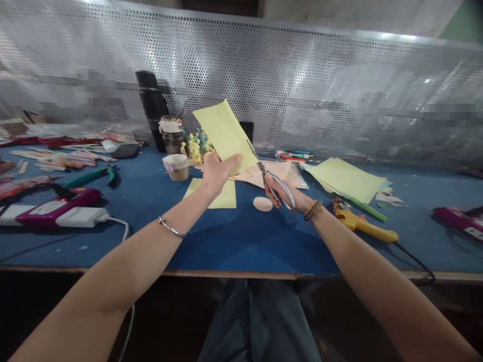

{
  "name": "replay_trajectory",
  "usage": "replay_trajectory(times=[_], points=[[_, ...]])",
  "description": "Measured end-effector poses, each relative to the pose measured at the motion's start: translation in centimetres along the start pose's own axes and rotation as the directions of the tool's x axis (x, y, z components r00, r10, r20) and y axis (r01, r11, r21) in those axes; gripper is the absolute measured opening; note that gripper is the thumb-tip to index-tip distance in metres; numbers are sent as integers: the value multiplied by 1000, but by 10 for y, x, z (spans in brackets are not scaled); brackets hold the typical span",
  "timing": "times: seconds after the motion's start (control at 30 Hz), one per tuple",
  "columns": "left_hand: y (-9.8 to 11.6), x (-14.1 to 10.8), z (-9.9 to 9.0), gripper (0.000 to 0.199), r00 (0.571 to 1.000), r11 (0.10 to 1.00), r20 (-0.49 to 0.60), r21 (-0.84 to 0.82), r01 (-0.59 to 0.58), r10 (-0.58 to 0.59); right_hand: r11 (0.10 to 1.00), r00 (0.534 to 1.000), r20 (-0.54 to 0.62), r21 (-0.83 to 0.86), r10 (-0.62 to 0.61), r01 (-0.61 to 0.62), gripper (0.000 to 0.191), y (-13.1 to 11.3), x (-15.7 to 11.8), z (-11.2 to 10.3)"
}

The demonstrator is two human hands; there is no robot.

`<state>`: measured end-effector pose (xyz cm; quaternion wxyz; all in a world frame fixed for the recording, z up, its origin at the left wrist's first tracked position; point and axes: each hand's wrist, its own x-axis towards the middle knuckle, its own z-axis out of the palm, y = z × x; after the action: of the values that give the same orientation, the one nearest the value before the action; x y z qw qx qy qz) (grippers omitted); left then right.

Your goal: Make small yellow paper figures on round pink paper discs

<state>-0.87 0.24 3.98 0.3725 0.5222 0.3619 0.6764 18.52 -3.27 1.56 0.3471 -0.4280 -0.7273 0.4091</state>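
Observation:
My left hand (219, 171) pinches a sheet of yellow paper (226, 133) near its lower edge, holding it up over the table with the thumb on top. Fingers of my right hand (279, 190) are wrapped in the handles of a pair of scissors (263, 171). The blades meet the right edge of that sheet. Below the hands, another yellow piece of paper (223, 195) lies flat on the blue tabletop. A pale oval piece (262, 203) rests just under the scissors. Behind the hands are peach-coloured sheets (260, 173), partly covered.
At right lie stacked yellow sheets (347, 176), a green cutter (368, 208) and a yellow glue gun (364, 226). Toward the left stand a small cup (176, 167), a lidded jar (172, 136) and a black bottle (151, 108). Pliers (92, 176) and a purple power strip (60, 207) lie further left.

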Motion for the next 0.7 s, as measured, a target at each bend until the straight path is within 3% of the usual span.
replay_trajectory(times=[0.13, 0.53, 0.7], points=[[-7, 2, -2, 30, 995, 998, 77, -8, -57, 57, 1000, 1000, -5, -15, -2, 2, 55, 2, 1, 0], [-6, 0, -1, 33, 995, 1000, 95, 4, -30, 29, 1000, 1000, -23, 7, 12, -12, 58, 0, 1, 1], [-8, 1, -2, 33, 996, 999, 84, 43, -33, 29, 997, 1000, -24, -76, -5, 4, 60, 0, 2, 0]])
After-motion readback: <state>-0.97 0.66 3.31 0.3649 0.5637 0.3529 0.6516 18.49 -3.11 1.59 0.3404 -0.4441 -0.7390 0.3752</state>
